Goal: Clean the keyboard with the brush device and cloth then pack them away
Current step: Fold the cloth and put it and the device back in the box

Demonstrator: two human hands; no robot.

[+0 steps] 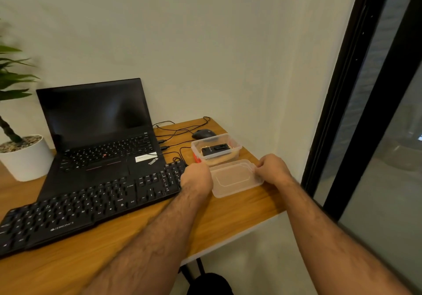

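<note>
Black brush device (215, 150) flat atop tan cloth (219, 160); black keyboard (91, 205) left.

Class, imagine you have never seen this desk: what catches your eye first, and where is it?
Two bare forearms reach in; the left hand and right hand each grip an end of a clear lid at the desk's right edge. Just behind it sits an open container holding a black device.

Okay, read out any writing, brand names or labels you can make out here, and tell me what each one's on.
"ZEBRONICS": front edge of the black keyboard.
"ThinkPad": palm rest of the laptop.
White sticker on the laptop: print too blurred to read.
Key legends on both keyboards: mostly too small.
Black device in the container: markings unreadable.
</note>
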